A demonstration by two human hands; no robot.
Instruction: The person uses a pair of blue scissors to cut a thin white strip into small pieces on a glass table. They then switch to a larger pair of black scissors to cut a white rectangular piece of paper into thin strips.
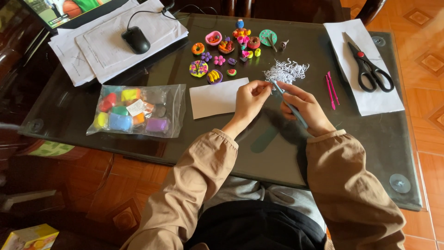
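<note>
Right hand [309,109] fingers pinching teal tool [290,105], tip up-left; left hand [249,99] fingers pinching white curls [286,71]

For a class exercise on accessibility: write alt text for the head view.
Two hands work over a dark glass table: the left hand pinches white curly shreds, the right hand holds a teal tool. Small clay figures, a bag of clay and scissors lie around.

Just beyond the fingers [264,87] a white shreds pile [286,71] and clay figures [231,46] crowd the way. Pink tools [331,87] lie right of them. Bare glass [259,153] lies open below.
</note>
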